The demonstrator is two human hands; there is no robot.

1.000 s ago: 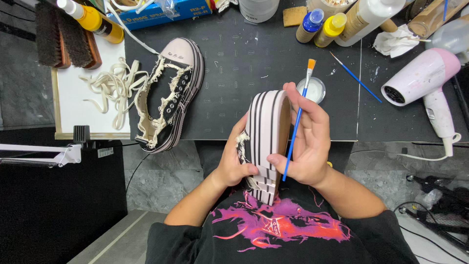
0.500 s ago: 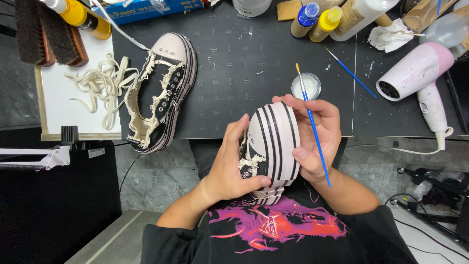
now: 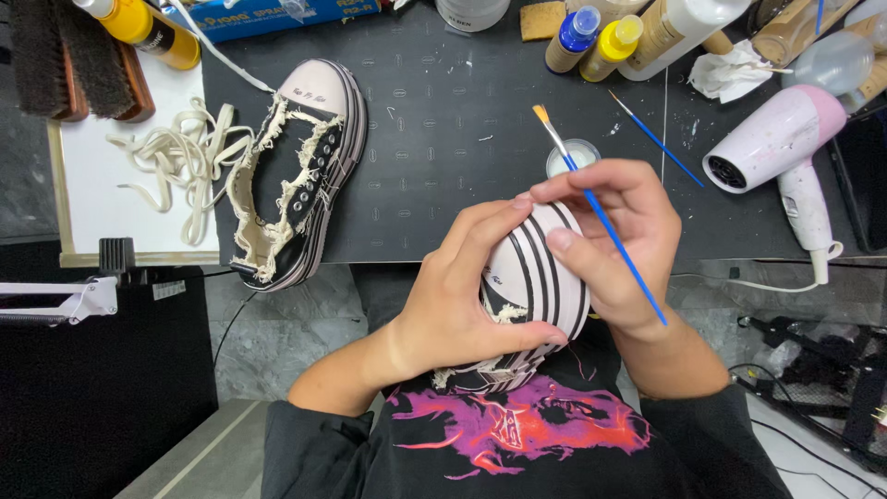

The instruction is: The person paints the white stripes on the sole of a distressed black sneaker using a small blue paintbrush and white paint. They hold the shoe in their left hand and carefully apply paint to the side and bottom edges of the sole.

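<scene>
Two hands on a striped sneaker (image 3: 540,268), left hand (image 3: 462,296) grip wrapped around it, right hand (image 3: 614,240) pinching a blue paintbrush (image 3: 601,214)

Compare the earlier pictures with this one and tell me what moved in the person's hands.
The blue-handled paintbrush in the right hand swung from upright to a slant, bristles now up-left over the small white paint cup. The left hand slid further up over the black-striped white sneaker. Both hands kept their hold; the second frayed sneaker and the white-and-pink hair dryer stayed on the black mat.
</scene>
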